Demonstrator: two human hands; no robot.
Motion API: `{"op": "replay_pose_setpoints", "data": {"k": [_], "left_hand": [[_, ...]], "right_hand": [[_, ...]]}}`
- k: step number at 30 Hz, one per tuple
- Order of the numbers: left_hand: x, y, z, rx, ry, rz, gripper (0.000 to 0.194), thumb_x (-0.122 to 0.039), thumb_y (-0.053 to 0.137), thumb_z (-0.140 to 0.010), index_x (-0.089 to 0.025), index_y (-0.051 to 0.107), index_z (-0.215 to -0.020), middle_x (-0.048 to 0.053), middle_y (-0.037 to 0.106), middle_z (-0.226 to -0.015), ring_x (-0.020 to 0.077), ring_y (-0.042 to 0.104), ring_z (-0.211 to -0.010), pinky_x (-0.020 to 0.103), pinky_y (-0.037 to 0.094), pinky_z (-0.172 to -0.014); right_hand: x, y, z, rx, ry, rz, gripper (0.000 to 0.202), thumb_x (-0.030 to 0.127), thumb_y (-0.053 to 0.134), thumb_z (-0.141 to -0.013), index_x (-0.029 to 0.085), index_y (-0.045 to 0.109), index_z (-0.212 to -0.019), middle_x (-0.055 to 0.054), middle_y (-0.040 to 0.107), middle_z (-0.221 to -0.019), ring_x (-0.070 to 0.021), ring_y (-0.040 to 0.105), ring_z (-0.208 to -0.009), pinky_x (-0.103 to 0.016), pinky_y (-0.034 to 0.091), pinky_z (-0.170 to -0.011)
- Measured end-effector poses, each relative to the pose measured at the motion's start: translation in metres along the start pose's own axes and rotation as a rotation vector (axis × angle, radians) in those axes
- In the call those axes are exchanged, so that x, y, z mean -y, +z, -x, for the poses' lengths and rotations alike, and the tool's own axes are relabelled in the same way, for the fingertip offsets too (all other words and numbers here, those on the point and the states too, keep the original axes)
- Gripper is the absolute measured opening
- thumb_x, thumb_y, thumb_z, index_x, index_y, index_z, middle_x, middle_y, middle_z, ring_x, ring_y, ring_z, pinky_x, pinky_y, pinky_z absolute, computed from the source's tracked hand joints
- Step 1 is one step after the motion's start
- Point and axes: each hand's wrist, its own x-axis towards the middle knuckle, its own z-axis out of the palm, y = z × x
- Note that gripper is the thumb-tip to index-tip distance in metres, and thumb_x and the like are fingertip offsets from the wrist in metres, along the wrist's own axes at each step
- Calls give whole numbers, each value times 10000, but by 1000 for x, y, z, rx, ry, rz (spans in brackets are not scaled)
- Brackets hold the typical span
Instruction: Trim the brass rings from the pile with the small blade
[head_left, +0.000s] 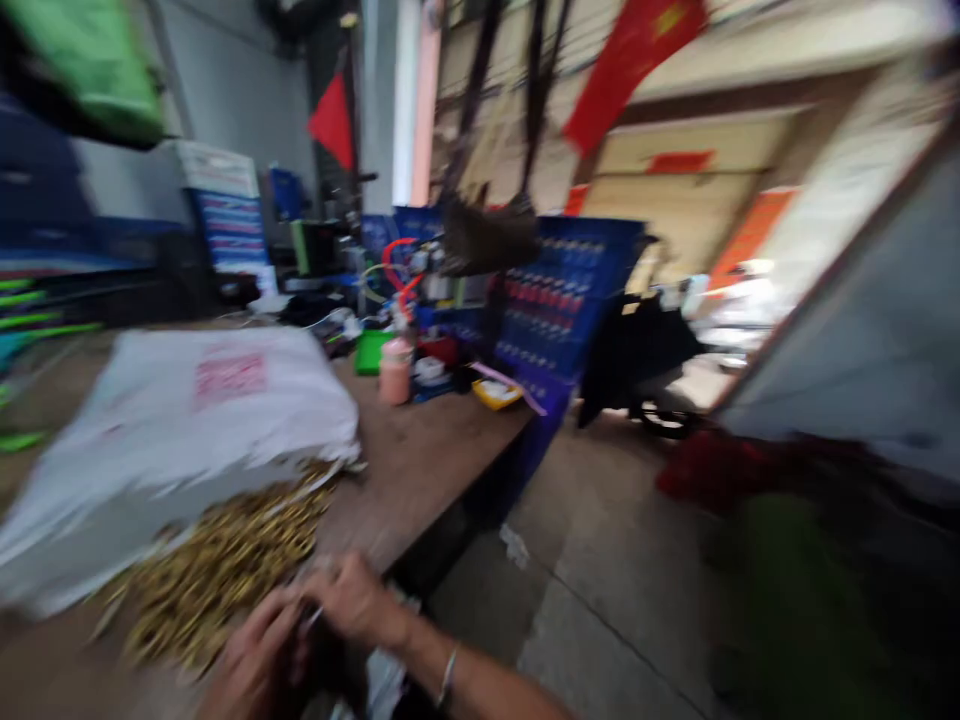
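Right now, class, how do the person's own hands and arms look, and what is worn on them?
The left hand and right hand show no gloves. The right forearm has no visible sleeve, just a thin, silvery band around it. Blur hides finer detail.

Can't make out the shiny bit between left hand and right hand, way too blurry. Cuts off the left hand at the bottom edge, green thing at top left. Can't read the red print on the white sack, or tell single pieces apart in the brassy pile, kinda smeared.
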Motion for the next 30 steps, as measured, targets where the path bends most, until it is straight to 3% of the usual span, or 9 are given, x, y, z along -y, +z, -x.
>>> {"op": "replay_pose_setpoints", "data": {"k": [2,6,12,30], "left_hand": [[3,-6,12,-32,-11,60,377,-524,668,-583,-172,562,-668,-34,480,-493,85,404,-454,193,340,-426],[14,-11,13,-93,-26,217,319,-475,602,-690,-173,506,-736,-49,483,-580,56,412,-453,164,324,-410],[27,-18,20,-75,22,300,316,-455,584,-719,-158,502,-788,-29,519,-632,49,445,-476,153,335,-414],[30,-34,26,-76,34,459,254,-377,597,-742,-149,489,-770,-7,562,-662,58,506,-508,153,383,-425]], "right_hand": [[-8,8,-3,25,54,-100,286,404,442,-801,163,536,-679,54,524,-560,-78,471,-539,-194,360,-493],[-18,15,-11,38,39,-149,308,446,445,-777,168,502,-656,45,498,-532,-80,442,-515,-198,348,-491],[-18,20,-11,38,19,-94,280,397,452,-767,170,486,-607,60,419,-481,-74,367,-488,-198,308,-473],[-8,29,-14,108,-83,-59,270,373,423,-802,155,556,-715,31,484,-560,-90,442,-524,-202,355,-510]]}}
